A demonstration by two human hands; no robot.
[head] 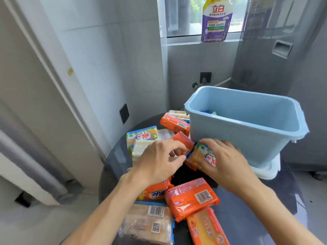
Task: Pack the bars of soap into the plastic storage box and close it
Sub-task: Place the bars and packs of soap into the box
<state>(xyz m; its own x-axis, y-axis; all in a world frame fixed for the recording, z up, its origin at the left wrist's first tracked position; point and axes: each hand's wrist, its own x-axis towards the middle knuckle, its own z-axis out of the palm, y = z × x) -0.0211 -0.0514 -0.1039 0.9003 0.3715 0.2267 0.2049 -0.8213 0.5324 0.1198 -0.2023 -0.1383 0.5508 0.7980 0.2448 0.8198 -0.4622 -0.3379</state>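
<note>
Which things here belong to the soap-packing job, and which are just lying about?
Job: blue storage box; white lid beneath it; wrapped soap bars, such as the orange one; yellow bar in right hand.
Lying about: detergent pouch; wall socket.

Smooth matt blue plastic storage box (230,138), glossy crinkled plastic soap wrappers (191,198), dark glossy glass tabletop (115,165).

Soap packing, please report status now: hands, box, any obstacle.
Right hand grips yellow soap bar; left hand pinches its wrapper end. Blue box open, nearly empty. Many bars remain on table. Nothing blocking box mouth.
</note>
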